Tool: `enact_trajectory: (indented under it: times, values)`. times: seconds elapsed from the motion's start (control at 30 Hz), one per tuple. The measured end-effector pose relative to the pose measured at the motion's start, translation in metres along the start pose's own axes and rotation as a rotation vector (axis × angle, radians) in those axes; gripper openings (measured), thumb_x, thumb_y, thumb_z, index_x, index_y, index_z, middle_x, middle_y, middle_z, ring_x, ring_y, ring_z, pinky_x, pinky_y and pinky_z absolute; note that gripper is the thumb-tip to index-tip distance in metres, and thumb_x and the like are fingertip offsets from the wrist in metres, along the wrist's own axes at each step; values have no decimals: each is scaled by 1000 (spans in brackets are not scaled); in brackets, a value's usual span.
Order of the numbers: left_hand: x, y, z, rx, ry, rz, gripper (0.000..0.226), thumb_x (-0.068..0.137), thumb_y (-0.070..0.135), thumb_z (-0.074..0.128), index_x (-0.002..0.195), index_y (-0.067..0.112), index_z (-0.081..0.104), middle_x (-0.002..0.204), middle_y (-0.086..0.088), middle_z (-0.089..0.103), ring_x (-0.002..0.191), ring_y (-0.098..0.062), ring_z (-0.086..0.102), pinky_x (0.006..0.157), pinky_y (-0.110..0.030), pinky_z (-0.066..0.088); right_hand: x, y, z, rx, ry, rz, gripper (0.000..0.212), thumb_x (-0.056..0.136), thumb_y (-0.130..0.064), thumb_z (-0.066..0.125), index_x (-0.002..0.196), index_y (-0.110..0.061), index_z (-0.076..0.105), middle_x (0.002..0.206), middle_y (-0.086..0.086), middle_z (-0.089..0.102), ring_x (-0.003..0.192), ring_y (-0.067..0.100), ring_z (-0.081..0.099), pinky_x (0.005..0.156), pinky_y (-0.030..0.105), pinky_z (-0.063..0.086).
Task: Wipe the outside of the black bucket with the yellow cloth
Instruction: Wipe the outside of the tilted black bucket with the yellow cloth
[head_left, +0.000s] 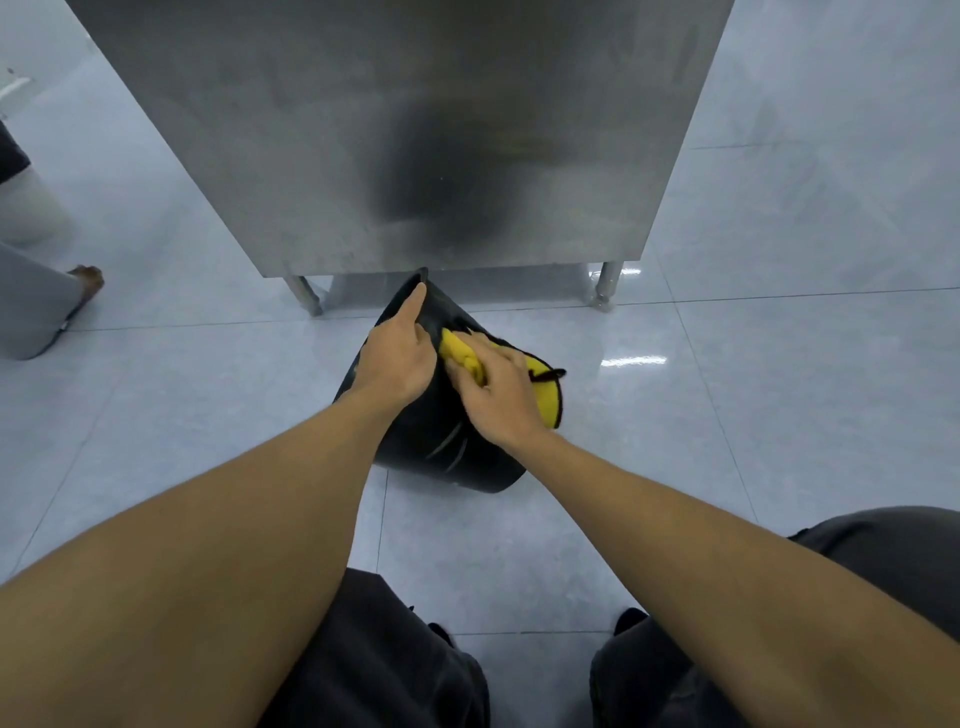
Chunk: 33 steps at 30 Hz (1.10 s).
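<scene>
Black bucket (441, 441) is lying tilted on the floor (727, 389); left hand (397, 358) is gripping its rim at eleven o'clock, right hand (501, 395) (fingers curled) is pressing the yellow cloth (543, 384) against its side.

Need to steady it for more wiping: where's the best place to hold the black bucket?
Grip the black bucket at its far rim, from the left, as the left hand does. It lies tilted on the floor with the rim raised, and this probably leaves the wall clear for the right hand with the yellow cloth.
</scene>
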<state>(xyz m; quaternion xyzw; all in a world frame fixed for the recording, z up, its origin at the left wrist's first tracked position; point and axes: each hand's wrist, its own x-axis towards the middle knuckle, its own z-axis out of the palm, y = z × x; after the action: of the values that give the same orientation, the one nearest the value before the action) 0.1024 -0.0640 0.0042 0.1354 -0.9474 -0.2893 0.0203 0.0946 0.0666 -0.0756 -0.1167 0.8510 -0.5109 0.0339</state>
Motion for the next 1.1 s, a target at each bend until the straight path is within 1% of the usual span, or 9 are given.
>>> enact_trajectory:
  times: [0.07,0.17,0.23,0.47,0.6,0.73,0.87,0.97,1.1]
  values:
    - [-3,-1,0,-17,27,5,55,102,14,37,155,20,26,133,-16,56,117,-33,57,98,-42,48,-1,-12,2,-43,-50,-68,51,98,-51,50,147,-38,47,155,-11,44,141,18,32,115,37,29]
    - [-7,-6,-3,-86,70,-11,39,96,6,41,134,7,31,100,-17,59,89,-36,60,70,-42,44,-4,0,5,-173,-42,-75,55,98,-48,47,152,-40,39,158,-13,38,140,22,33,115,41,27]
    - [-8,-7,-4,-71,67,9,32,95,5,42,126,5,33,91,-16,57,80,-35,59,66,-46,46,-8,18,4,-221,14,5,55,98,-47,43,153,-39,37,157,-12,41,140,25,35,117,42,29]
    - [-11,1,1,131,82,-21,49,102,20,38,149,27,27,90,-5,55,78,-27,55,70,-41,45,-1,28,1,-71,132,320,40,102,-46,42,135,-30,55,133,-3,62,134,34,40,107,49,41]
    - [-6,5,3,-10,82,-62,49,103,18,37,151,30,31,100,-8,62,79,-23,55,76,-37,42,5,5,7,-72,132,114,36,102,-47,42,132,-36,59,125,-9,67,122,29,48,99,43,46]
    - [1,0,-2,-68,48,-112,49,102,21,34,149,32,40,138,-9,58,119,-32,56,96,-37,41,11,-20,12,44,25,-110,38,99,-41,44,134,-41,58,117,-12,69,107,23,55,92,34,48]
    - [1,-3,-5,-127,69,-179,30,95,14,48,125,11,47,114,-16,62,101,-31,60,77,-36,44,7,-1,12,-119,9,-186,39,99,-39,44,135,-35,58,128,-13,66,114,18,57,101,31,40]
    - [2,-4,-6,-142,47,-160,21,92,10,52,110,11,42,106,-13,57,98,-31,60,74,-36,44,-2,31,-1,-250,101,52,32,99,-49,41,109,-27,62,111,-4,70,104,28,56,87,37,43]
    - [-2,-11,-7,106,31,-156,38,95,9,47,132,13,39,120,-17,53,106,-41,57,78,-40,39,-20,66,-19,-231,84,431,37,100,-52,35,108,-25,59,112,4,66,114,34,49,88,43,42]
